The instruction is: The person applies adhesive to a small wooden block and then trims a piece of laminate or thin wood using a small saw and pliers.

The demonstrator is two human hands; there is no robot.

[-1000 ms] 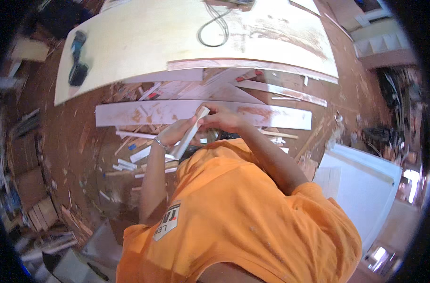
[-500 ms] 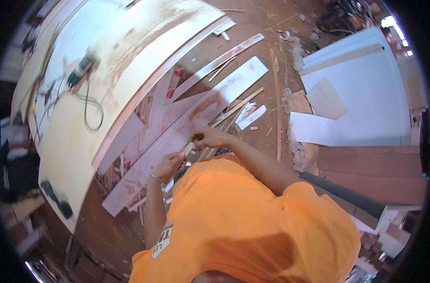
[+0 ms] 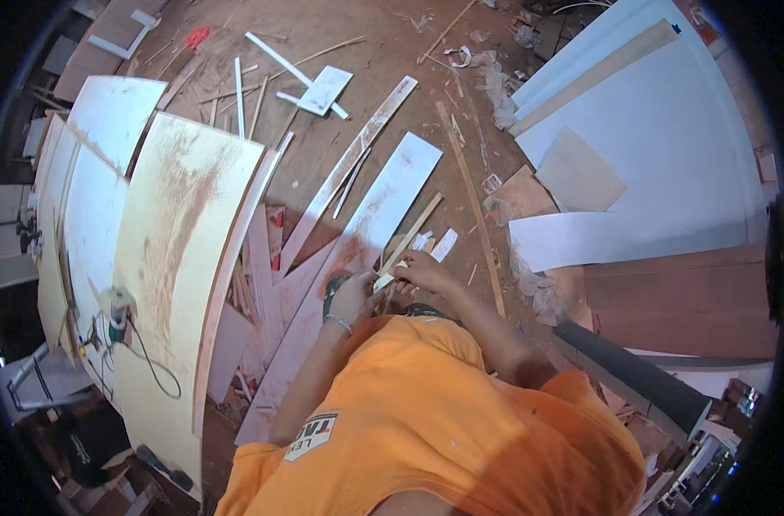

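Note:
My left hand point(image 3: 352, 299) and my right hand point(image 3: 418, 271) meet in front of my orange shirt, both closed on a short pale wood strip point(image 3: 387, 278). The right fingers curl over the strip's upper part; the left hand grips farther down, its fingertips partly hidden. A dark patterned item, unclear what, shows just behind my left hand. Beyond the hands lie a long white-faced board point(image 3: 398, 176) with reddish dust and a narrow wooden stick point(image 3: 426, 212) on the floor.
Plywood sheets point(image 3: 185, 163) fill the left side, carrying a corded green power tool point(image 3: 118, 318) and a second tool point(image 3: 164, 466). On the right lie large white panels point(image 3: 641, 146) and a dark long piece point(image 3: 628, 374). Scraps point(image 3: 323, 90) litter the brown floor point(image 3: 366, 52).
The view has swung rightward, so the plywood that was across the top now sits at the left and more floor shows ahead. Both hands still hold the strip.

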